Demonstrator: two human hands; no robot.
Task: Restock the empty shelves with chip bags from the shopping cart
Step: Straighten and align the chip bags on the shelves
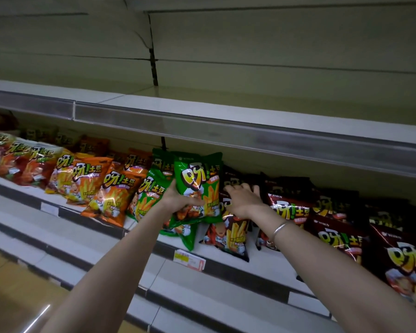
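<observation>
My left hand [178, 198] grips a green chip bag [197, 186] by its lower left side and holds it upright over the lower shelf [226, 258], in front of other green bags [149, 195]. Just right of it, my right hand [244, 200], a silver bangle on its wrist, lies with straight fingers on a dark brown chip bag [228, 234]. The green bag stands between the green row and the brown row.
Orange bags [106, 191] and red bags [15, 159] fill the shelf to the left; more dark brown bags [341, 227] lie to the right. The upper shelf [250, 104] holds nothing. A price tag [189, 259] hangs on the lower shelf's edge.
</observation>
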